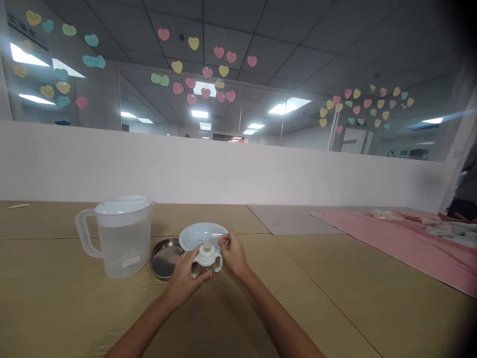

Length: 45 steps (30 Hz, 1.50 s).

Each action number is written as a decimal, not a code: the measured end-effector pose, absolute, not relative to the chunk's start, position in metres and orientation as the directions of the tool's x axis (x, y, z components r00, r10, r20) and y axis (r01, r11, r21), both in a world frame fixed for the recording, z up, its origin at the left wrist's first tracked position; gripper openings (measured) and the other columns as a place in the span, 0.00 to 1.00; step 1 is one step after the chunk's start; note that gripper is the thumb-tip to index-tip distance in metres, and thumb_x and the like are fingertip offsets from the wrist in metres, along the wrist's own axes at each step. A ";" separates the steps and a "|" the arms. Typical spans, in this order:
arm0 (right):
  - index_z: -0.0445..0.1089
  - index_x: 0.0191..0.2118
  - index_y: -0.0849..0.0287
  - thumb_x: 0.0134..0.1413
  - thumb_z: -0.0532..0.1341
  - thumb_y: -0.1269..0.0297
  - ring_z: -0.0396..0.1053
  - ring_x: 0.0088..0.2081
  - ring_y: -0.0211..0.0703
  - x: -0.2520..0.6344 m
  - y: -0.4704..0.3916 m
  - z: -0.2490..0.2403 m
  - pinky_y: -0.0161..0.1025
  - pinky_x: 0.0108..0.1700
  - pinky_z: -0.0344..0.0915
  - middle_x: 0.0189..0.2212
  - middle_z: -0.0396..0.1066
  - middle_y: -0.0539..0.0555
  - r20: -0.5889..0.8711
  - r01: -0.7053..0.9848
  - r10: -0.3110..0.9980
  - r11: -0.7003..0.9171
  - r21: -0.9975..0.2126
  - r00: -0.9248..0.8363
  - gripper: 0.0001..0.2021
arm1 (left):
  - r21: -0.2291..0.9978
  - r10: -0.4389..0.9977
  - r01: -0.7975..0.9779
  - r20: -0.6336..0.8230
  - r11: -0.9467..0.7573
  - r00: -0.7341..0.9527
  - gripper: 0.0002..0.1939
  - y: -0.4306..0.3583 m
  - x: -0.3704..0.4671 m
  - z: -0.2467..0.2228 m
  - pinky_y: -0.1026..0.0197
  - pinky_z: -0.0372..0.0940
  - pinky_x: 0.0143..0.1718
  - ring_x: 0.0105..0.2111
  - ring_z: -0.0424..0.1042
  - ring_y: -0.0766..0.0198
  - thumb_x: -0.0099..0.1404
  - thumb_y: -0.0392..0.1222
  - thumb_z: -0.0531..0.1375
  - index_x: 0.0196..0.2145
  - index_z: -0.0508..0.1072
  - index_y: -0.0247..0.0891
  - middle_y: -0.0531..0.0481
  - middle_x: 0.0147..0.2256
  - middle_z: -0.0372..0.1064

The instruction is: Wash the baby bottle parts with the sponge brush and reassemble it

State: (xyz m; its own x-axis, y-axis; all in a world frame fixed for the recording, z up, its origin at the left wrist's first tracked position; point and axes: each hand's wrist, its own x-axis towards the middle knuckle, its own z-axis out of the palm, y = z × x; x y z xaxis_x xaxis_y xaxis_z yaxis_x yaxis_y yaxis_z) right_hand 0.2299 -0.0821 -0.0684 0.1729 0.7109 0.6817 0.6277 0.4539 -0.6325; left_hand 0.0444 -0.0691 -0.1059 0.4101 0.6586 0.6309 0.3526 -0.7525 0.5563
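Note:
My left hand (185, 278) is wrapped round a small clear bottle (206, 258) with a white collar, two side handles and a nipple-like top. The bottle is upright in front of a white plate (199, 231). My right hand (233, 249) is just right of the bottle, over the plate's right edge, with thumb and fingertips pinched together; what they hold, if anything, is too small to make out. Left of the plate lies a round metal tray (164, 256), partly under the plate's rim. A translucent lidded pitcher (124, 243) with liquid stands beside it.
A pink cloth (402, 243) with clear plastic wrapping (452, 231) covers the right part of the table (320, 308). A grey sheet (286, 220) lies at the back. A flat wooden piece (18, 206) is at the far left. Part of a person (465, 194) shows at the right edge.

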 end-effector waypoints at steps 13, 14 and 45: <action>0.68 0.48 0.57 0.62 0.46 0.63 0.66 0.43 0.45 0.226 -0.090 -0.071 0.45 0.50 0.54 0.35 0.75 0.52 0.570 0.766 0.820 0.331 -0.552 0.056 0.16 | 0.570 0.663 0.338 0.632 -0.748 0.402 0.35 -0.069 0.045 -0.107 0.48 0.54 0.56 0.55 0.61 0.49 0.56 0.51 0.63 0.58 0.60 0.40 0.41 0.54 0.63; 0.69 0.47 0.57 0.64 0.44 0.61 0.66 0.43 0.46 0.226 -0.089 -0.072 0.45 0.50 0.53 0.35 0.75 0.53 0.568 0.771 0.822 0.329 -0.545 0.051 0.18 | 0.572 0.664 0.337 0.629 -0.748 0.405 0.34 -0.069 0.045 -0.107 0.48 0.54 0.56 0.55 0.61 0.50 0.56 0.51 0.63 0.58 0.60 0.40 0.41 0.54 0.63; 0.66 0.51 0.53 0.30 0.71 0.63 0.67 0.43 0.42 0.235 -0.095 -0.043 0.42 0.48 0.63 0.43 0.70 0.53 0.479 0.269 0.878 0.454 -0.849 0.029 0.34 | 0.738 0.728 0.178 0.540 -0.651 0.422 0.41 -0.075 0.047 -0.097 0.52 0.60 0.52 0.53 0.64 0.53 0.55 0.48 0.64 0.62 0.51 0.39 0.40 0.55 0.62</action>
